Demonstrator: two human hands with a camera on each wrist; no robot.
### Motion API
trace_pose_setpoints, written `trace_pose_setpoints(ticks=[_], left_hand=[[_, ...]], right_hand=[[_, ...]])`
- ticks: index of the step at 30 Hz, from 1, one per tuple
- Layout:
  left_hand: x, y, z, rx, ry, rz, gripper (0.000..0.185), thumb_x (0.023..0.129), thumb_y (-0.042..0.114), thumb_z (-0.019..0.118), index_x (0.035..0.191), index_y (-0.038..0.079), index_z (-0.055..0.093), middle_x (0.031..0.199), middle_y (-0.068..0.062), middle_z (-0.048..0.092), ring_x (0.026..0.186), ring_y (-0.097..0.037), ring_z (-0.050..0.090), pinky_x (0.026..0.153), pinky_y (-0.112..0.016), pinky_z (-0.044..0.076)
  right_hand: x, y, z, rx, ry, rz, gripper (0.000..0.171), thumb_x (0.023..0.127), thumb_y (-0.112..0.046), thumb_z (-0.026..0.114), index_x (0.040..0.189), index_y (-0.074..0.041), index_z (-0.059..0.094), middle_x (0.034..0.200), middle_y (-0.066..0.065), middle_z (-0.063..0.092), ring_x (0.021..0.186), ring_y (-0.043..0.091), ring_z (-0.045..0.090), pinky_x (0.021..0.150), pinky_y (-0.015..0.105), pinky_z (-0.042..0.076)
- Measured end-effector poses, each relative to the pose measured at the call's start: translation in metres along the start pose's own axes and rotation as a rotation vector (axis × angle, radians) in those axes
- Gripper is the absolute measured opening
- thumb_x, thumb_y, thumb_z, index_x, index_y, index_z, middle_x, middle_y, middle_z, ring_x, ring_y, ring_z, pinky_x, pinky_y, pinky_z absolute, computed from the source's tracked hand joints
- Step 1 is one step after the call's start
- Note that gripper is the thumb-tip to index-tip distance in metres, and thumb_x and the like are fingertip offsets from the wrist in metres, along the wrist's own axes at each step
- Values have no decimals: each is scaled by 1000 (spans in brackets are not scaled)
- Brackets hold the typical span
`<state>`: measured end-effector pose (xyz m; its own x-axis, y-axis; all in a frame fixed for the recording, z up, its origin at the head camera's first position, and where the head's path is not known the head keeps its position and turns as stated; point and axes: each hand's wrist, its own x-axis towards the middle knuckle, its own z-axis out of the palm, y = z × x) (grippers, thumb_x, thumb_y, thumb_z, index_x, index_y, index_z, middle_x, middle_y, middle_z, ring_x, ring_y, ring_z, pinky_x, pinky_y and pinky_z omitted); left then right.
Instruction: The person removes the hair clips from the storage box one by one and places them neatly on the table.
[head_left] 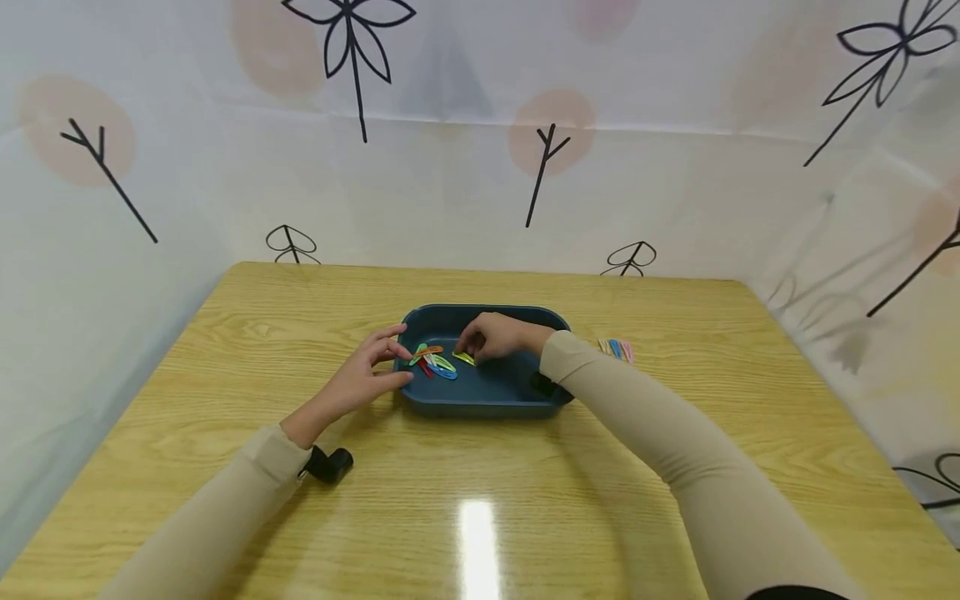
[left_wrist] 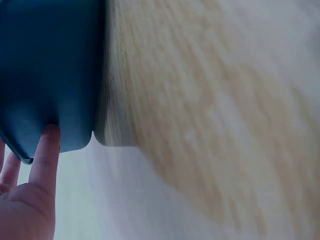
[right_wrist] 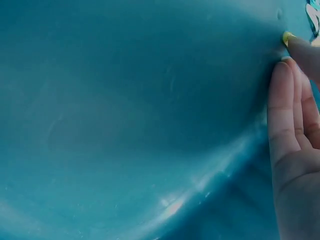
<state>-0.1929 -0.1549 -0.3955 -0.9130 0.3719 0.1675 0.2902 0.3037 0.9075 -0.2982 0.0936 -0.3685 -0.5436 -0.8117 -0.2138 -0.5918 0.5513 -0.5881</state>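
A dark blue tray [head_left: 480, 410] stands on the wooden table. My right hand [head_left: 498, 335] reaches into it and pinches a yellow snap hair clip [head_left: 463, 358] by the tray floor. In the right wrist view, the clip's yellow tip [right_wrist: 287, 38] shows at the fingertips. Left of that hand lies a loose pile of hair clips [head_left: 442, 367] in green, orange, red, white and blue. My left hand [head_left: 367, 371] rests against the tray's left end, fingers spread and thumb extended. In the left wrist view, its straight thumb [left_wrist: 46, 160] touches the tray's outer wall.
Several hair clips [head_left: 616, 348], pale, blue and pink, lie side by side on the table [head_left: 300, 308] right of the tray. A black wrist camera [head_left: 330, 464] hangs at my left cuff. A patterned cloth [head_left: 442, 192] rises behind the table.
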Motion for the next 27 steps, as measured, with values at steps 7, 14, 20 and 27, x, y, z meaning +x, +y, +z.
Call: trace_pose_setpoints(ticks=[7, 14, 20, 27], left_hand=[[0, 1, 0, 7, -1, -5, 25, 87, 7, 65, 105, -7, 55, 148, -10, 25, 124, -40, 38, 96, -48, 41], [1, 4, 1, 5, -12, -3, 24, 87, 6, 65, 105, -7, 55, 148, -10, 25, 125, -40, 37, 96, -47, 41], [1, 4, 2, 3, -6, -2, 23, 87, 5, 65, 104, -7, 55, 147, -12, 25, 124, -41, 38, 96, -48, 41], [0, 2, 1, -2, 1, -14, 24, 87, 7, 65, 104, -6, 55, 148, -10, 25, 124, -41, 38, 96, -48, 41]], right_hand=[[1, 1, 3, -29, 60, -19, 30, 83, -4, 69, 112, 1, 64, 88, 5, 61, 78, 14, 57, 69, 24, 49], [3, -1, 4, -43, 44, -18, 26, 83, -2, 68, 109, -3, 65, 79, 2, 59, 68, 12, 52, 61, 23, 46], [-3, -10, -1, 6, 82, -54, 27, 85, -2, 66, 112, -2, 64, 76, 2, 58, 64, 13, 54, 60, 25, 47], [-15, -33, -12, 90, 130, -119, 26, 86, -1, 64, 112, 2, 61, 78, 4, 58, 68, 26, 59, 61, 29, 50]])
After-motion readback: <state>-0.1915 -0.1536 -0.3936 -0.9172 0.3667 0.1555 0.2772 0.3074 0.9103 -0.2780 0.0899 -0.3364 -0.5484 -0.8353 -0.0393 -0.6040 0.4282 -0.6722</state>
